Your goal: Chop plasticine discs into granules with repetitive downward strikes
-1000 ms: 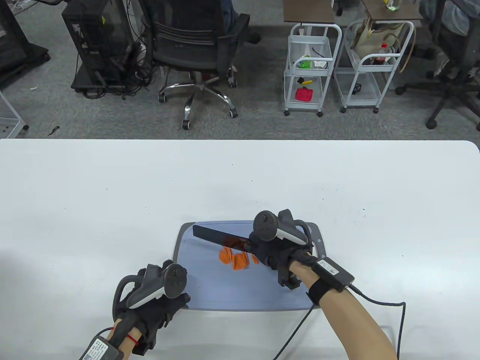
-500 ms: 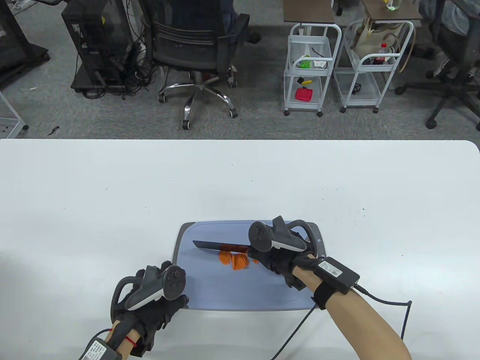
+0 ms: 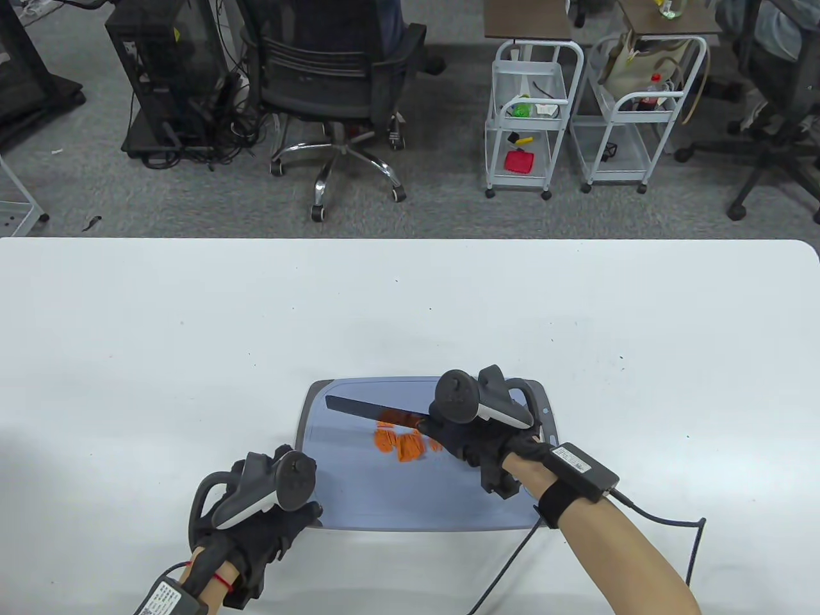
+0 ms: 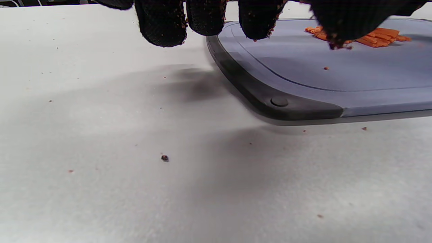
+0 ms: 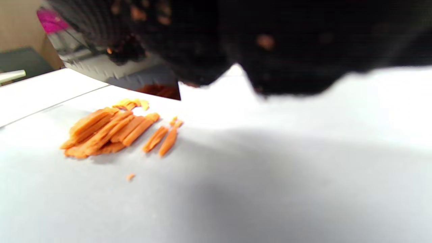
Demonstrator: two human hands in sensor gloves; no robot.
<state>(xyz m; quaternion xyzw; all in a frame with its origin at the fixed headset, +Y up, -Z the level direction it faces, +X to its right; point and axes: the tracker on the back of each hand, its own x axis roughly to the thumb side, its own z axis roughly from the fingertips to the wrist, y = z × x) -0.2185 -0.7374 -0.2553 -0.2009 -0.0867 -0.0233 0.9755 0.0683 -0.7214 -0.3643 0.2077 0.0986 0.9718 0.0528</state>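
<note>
Orange plasticine pieces (image 3: 398,442), cut into strips, lie in a small heap on a blue-grey cutting board (image 3: 410,506). My right hand (image 3: 451,439) grips the handle of a dark knife (image 3: 368,410); the blade is raised, tilted over the heap and pointing left. The right wrist view shows the strips (image 5: 111,130) and the blade (image 5: 135,79) above their far side. My left hand (image 3: 298,516) holds nothing and rests at the board's front left corner. In the left wrist view its fingers (image 4: 162,27) hang over the board's rim (image 4: 270,101), with the pieces (image 4: 379,35) beyond.
The board lies near the front of a white table (image 3: 192,333). Small crumbs (image 4: 164,157) dot the table by the board's corner. Beyond the far edge are an office chair (image 3: 339,77) and white trolleys (image 3: 532,109).
Half a second ago the knife was down, flat on the plasticine. Now my right hand has lifted it again, blade tilted. The left hand has barely moved.
</note>
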